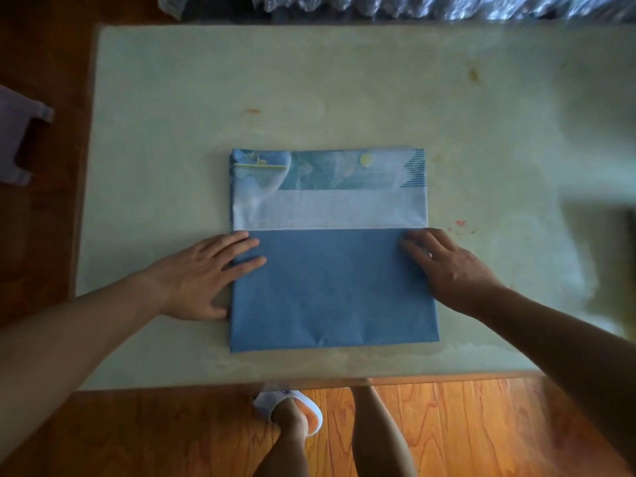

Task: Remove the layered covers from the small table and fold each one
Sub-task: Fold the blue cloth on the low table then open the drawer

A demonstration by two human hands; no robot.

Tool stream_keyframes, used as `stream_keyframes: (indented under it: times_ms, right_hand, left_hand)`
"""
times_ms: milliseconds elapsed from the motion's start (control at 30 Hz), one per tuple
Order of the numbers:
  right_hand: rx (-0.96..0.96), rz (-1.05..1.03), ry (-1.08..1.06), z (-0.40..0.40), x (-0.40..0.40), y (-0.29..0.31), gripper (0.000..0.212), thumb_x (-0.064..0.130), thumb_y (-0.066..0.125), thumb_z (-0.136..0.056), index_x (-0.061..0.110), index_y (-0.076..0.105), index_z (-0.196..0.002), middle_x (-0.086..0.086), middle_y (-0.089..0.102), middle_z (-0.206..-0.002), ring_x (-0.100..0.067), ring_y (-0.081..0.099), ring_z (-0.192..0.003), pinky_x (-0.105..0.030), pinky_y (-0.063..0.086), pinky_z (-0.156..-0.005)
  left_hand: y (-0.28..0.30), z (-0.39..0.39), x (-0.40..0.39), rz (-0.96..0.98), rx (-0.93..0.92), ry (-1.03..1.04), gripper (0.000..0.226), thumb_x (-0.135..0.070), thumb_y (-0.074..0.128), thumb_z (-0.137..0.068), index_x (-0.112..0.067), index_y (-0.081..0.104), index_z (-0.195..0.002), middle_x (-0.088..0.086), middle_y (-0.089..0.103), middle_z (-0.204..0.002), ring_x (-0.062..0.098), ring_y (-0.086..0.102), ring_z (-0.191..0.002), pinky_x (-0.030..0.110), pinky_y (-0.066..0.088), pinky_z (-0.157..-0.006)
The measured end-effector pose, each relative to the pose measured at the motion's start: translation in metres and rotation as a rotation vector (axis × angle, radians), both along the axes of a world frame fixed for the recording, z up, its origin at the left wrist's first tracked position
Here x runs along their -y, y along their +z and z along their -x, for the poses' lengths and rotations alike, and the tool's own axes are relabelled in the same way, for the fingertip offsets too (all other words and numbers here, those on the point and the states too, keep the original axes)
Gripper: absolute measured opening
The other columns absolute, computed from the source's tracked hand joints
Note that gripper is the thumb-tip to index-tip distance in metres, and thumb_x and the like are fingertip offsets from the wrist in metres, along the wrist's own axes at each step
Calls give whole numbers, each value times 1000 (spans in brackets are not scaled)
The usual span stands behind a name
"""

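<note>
While folded blue cover (332, 287) lies mid-surface (172, 132), left hand (203, 277) and right hand (451, 266) press side edges, fingers flat, gripping nothing. Cloth likely light, limp, slippery; pinch corners for next fold.

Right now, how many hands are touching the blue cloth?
2. The left hand presses its left edge; the right hand presses its right edge. The cloth lies folded on the table.

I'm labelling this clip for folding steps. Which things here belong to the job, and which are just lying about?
Part of the job:
folded blue cover
left hand, pressing its left edge
right hand, pressing its right edge
small table

Just about:
grey stool on the floor
slipper
</note>
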State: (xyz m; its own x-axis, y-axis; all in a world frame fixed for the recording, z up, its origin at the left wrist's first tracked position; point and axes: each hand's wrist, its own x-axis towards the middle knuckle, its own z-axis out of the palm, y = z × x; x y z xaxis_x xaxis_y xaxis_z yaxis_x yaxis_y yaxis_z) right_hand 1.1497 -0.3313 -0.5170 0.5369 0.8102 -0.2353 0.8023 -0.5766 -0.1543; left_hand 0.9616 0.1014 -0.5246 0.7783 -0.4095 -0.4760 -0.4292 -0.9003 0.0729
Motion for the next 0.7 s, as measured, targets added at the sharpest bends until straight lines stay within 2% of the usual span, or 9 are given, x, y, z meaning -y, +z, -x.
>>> stream_keyframes:
  times_ms: [100, 200, 267, 333, 400, 500, 567, 633, 700]
  right_hand:
    - [-18, 49, -12, 3, 2, -3, 72, 4, 76, -72, 3, 49, -139, -15, 43, -142, -35, 42, -127, -47, 61, -64]
    - [-31, 49, 4, 1, 5, -5, 72, 4, 74, -75, 3, 48, -142, -16, 42, -145, -36, 42, -130, -48, 61, -65]
    - [-22, 19, 60, -2, 9, -6, 68, 1, 66, -78, 1, 48, -143, -18, 43, -146, -37, 44, -131, -48, 61, -70]
    - [-16, 8, 121, -7, 13, -6, 70, -4, 60, -75, 0, 47, -144, -19, 44, -146, -38, 45, -131, -48, 60, -80]
    - [-28, 30, 175, -13, 16, -4, 76, -1, 63, -74, 2, 44, -148, -20, 44, -148, -39, 45, -133, -49, 55, -96]
    - [-33, 96, 295, -20, 27, -2, 76, 27, 64, -84, 9, 37, -153, -20, 34, -157, -37, 38, -142, -48, 39, -115]
    - [-62, 106, 343, -27, 36, -1, 82, 45, 62, -87, 12, 32, -156, -15, 26, -163, -31, 31, -148, -46, 33, -118]
    - [-100, 61, 334, -36, 38, 1, 90, 55, 62, -83, 12, 31, -156, -10, 27, -163, -25, 29, -150, -45, 32, -119]
    - [-159, 16, 325, -40, 38, 1, 94, 61, 58, -80, 11, 32, -155, -8, 31, -162, -22, 30, -149, -43, 31, -119]
  left_hand:
    - [-3, 8, 14, 12, 43, 59, 113, -75, 58, -67, -19, 26, -160, 17, 15, -167, 37, 9, -156, 51, 15, -122]
    - [-4, 8, 19, 60, 127, 71, 96, -59, 62, -72, -21, 37, -156, 22, 31, -160, 42, 26, -150, 55, 25, -119]
    - [-4, 0, 19, 53, 219, 14, 78, -45, 54, -80, -20, 44, -153, 24, 47, -149, 45, 44, -138, 54, 31, -114]
    - [-8, -9, 17, 58, 313, -52, 64, -30, 45, -87, -17, 48, -150, 23, 58, -135, 44, 56, -122, 52, 39, -108]
    - [-10, -16, 14, 93, 369, -110, 57, -17, 43, -90, -13, 52, -147, 21, 62, -127, 42, 60, -112, 49, 42, -103]
    - [-11, -13, 12, 153, 405, -101, 51, -9, 43, -92, -6, 58, -141, 20, 65, -129, 41, 63, -116, 45, 40, -106]
    - [-9, -11, 11, 240, 408, 5, 45, -9, 43, -96, -1, 61, -137, 19, 65, -132, 38, 64, -121, 37, 36, -116]
    - [-4, -13, 6, 402, 325, 164, 43, -26, 46, -102, -2, 64, -133, 16, 66, -132, 32, 65, -121, 25, 33, -117]
    - [8, -17, 5, 619, 170, 438, 36, -38, 57, -99, -22, 68, -130, 1, 68, -132, 19, 66, -120, 21, 40, -111]
